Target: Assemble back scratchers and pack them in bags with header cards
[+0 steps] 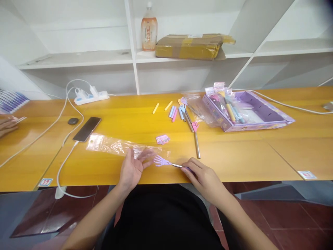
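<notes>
My right hand is closed round the handle of a back scratcher with a purple hand-shaped head and a metal rod. The head points left, toward my left hand, which is palm up with fingers spread. Behind the left hand's fingers lies a clear plastic bag, partly hidden by them. A pink-headed back scratcher rests on the table beyond my right hand. Several more back scratchers lie in a cluster behind it. Small printed cards sit beyond the purple head.
Coloured sleeves lie mid-table near a purple box holding packaged scratchers. At left are a phone with a white cable, a power strip and another person's hand. A bottle and taped carton occupy the shelf.
</notes>
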Available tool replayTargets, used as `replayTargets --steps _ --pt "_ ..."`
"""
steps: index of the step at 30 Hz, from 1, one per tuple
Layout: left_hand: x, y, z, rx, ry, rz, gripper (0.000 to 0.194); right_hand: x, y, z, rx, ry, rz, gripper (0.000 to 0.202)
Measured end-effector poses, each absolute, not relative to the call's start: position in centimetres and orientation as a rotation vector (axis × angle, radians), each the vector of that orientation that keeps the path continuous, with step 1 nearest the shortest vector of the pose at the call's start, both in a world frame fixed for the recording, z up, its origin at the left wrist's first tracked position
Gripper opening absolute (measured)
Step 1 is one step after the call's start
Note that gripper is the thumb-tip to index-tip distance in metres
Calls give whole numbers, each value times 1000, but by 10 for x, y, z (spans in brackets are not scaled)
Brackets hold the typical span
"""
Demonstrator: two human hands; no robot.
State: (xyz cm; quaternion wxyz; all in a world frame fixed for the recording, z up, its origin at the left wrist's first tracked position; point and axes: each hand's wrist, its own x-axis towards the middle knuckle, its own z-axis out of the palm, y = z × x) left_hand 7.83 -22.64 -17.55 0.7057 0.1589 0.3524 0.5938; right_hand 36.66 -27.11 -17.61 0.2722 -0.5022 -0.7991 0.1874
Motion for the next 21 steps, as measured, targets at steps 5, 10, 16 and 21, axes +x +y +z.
replayTargets --steps 5,10,16,21 --pt "77 -225 -176 342 799 1319 37 364 -270 -182 -1345 -2124 521 26" --pt "75 -224 -184 339 839 1323 39 367 -269 -183 -1354 -2084 506 26" --pt "73 -224 -185 352 799 1322 35 367 -267 -184 -1380 -2094 475 26" --pt "70 -223 -185 375 825 1299 35 375 -266 -180 -1389 -2057 459 25"
